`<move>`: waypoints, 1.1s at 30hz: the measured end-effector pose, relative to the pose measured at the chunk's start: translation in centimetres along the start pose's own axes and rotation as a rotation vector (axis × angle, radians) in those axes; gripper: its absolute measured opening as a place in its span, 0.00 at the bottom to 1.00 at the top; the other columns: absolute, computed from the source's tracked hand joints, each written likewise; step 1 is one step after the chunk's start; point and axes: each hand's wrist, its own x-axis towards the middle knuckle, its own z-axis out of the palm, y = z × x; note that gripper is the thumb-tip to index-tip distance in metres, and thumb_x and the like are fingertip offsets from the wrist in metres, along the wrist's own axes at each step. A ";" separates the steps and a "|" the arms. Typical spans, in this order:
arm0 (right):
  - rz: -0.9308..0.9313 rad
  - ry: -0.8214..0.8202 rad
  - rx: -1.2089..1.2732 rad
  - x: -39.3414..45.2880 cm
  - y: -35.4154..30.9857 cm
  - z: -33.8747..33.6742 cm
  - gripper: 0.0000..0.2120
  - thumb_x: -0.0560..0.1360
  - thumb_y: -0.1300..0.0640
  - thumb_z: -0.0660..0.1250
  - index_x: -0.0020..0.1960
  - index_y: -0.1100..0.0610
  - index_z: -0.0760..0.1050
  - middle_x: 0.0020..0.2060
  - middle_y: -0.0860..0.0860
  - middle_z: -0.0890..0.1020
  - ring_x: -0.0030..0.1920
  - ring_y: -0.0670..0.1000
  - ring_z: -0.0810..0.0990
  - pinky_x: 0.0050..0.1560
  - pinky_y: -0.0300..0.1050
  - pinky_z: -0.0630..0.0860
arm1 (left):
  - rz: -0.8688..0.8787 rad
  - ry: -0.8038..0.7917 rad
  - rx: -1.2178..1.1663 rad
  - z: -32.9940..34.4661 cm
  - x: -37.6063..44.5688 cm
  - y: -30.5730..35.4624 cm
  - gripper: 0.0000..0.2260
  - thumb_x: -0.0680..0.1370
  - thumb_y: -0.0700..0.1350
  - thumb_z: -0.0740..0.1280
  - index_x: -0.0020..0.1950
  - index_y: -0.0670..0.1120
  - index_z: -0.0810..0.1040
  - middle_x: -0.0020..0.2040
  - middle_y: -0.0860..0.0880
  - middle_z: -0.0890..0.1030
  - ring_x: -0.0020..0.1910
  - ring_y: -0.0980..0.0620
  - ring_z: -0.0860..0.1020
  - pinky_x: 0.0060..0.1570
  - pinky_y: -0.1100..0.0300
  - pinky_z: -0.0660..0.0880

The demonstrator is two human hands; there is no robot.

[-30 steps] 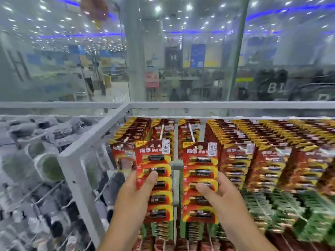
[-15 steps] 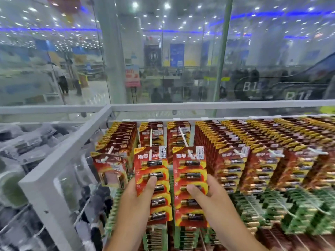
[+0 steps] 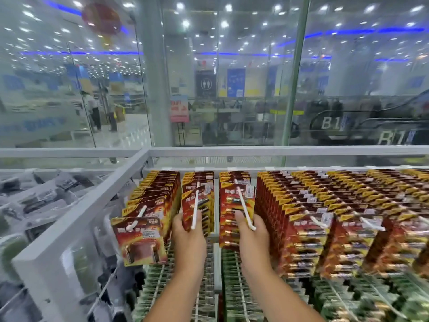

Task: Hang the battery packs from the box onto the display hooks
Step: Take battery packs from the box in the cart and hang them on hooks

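2 hands, each with 1 battery pack on 1 white hook. The left hand [image 3: 188, 238] grips the left pack [image 3: 197, 206]; the right hand [image 3: 253, 235] probably pinches the right pack [image 3: 233, 205], both threaded on hooks [image 3: 245, 205].

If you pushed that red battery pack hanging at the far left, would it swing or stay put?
The red battery pack would probably swing: it hangs from one white hook through its top. The flat card looks stiff, so it likely wouldn't flop. The cells at the bottom should settle it quickly.
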 end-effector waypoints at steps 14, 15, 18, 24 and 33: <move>0.010 0.100 -0.054 3.5 0.9 1.5 0.19 0.80 0.44 0.71 0.67 0.50 0.75 0.58 0.47 0.81 0.54 0.45 0.79 0.43 0.38 0.73 | -0.034 0.106 0.113 0.9 2.8 -0.8 0.15 0.83 0.52 0.67 0.68 0.51 0.69 0.54 0.47 0.80 0.41 0.53 0.77 0.34 0.58 0.69; 0.004 0.099 -0.069 3.3 1.0 1.6 0.19 0.80 0.44 0.71 0.67 0.50 0.75 0.59 0.46 0.81 0.55 0.46 0.79 0.45 0.40 0.73 | -0.020 0.091 0.116 0.7 2.4 -0.7 0.17 0.83 0.53 0.67 0.70 0.52 0.68 0.57 0.48 0.80 0.42 0.54 0.77 0.35 0.59 0.70; 0.022 0.093 -0.171 2.6 1.3 1.6 0.27 0.79 0.43 0.71 0.75 0.50 0.70 0.68 0.47 0.75 0.67 0.52 0.75 0.62 0.48 0.74 | 0.012 0.001 0.243 0.0 0.9 -1.2 0.31 0.82 0.60 0.66 0.80 0.54 0.59 0.72 0.51 0.70 0.66 0.46 0.76 0.57 0.51 0.77; 0.058 -0.003 -0.283 -2.1 1.8 -0.1 0.37 0.80 0.42 0.70 0.83 0.42 0.56 0.80 0.46 0.63 0.78 0.53 0.65 0.75 0.57 0.67 | 0.079 -0.232 0.396 -3.5 -2.7 -4.9 0.34 0.79 0.63 0.68 0.81 0.57 0.59 0.81 0.52 0.59 0.79 0.50 0.62 0.73 0.50 0.67; 0.086 0.011 -0.231 -9.3 2.1 -5.4 0.20 0.81 0.45 0.69 0.70 0.42 0.71 0.63 0.39 0.76 0.62 0.40 0.76 0.58 0.40 0.73 | -0.021 -0.451 0.252 -7.1 -5.4 -5.4 0.18 0.80 0.61 0.68 0.68 0.64 0.69 0.66 0.64 0.72 0.54 0.71 0.72 0.40 0.72 0.68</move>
